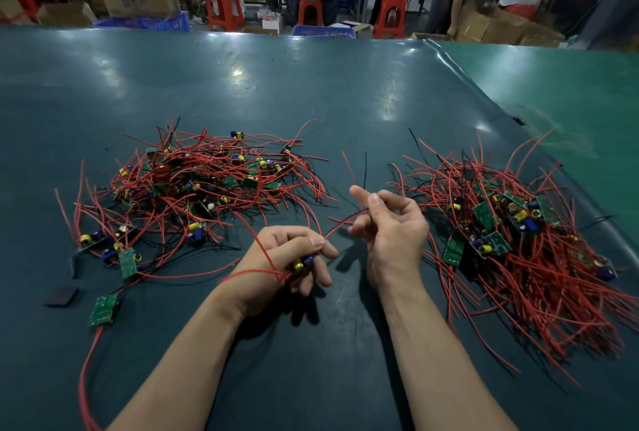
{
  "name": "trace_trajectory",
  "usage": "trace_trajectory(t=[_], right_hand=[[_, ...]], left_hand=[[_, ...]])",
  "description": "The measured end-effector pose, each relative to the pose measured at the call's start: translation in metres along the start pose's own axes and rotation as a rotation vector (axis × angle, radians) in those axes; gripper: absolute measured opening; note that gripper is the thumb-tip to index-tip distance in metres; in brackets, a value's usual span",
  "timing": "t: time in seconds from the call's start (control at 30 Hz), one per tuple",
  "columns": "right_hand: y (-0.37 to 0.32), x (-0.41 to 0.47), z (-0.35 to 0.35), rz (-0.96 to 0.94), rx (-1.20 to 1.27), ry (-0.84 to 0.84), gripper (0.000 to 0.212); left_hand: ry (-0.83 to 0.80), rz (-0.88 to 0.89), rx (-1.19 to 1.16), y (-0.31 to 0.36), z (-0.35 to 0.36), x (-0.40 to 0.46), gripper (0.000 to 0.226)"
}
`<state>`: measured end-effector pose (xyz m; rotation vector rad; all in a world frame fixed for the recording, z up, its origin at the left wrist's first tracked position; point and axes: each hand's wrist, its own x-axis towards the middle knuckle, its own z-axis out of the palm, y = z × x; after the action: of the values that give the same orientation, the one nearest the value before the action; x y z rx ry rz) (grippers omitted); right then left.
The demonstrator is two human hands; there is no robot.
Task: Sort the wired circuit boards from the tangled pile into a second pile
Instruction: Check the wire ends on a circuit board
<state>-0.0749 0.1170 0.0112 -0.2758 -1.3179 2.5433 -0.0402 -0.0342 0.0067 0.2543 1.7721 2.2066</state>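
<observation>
Table [311, 92] is carrying two heaps: tangled pile [193, 185] sitting left, second pile [511, 244] lying right with wires combed near. Left hand [287, 261] is curling fingers round one circuit board [303, 262] at near centre, while right hand [390, 226] is pinching its red wire [340, 225] between thumb and fingers.

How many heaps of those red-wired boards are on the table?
2: a loose tangled pile on the left and a tidier pile on the right. One more board is in the left hand.
</observation>
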Motion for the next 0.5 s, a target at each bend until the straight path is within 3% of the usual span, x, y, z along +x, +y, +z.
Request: trace_trajectory(t=[0.13,0.27,0.5], right_hand=[[-0.004,-0.004,-0.002,0.136,0.015,-0.078,0.027],[-0.009,-0.005,-0.007,0.256,0.031,-0.163,0.019],[-0.011,-0.009,-0.012,0.311,-0.1,-0.301,0.008]], left_hand=[[0.097,0.054,-0.05,0.0,0.001,0.001,0.016],[0.159,0.069,-0.075,0.0,0.004,0.003,0.031],[0.088,0.042,-0.055,0.001,0.006,-0.002,0.023]])
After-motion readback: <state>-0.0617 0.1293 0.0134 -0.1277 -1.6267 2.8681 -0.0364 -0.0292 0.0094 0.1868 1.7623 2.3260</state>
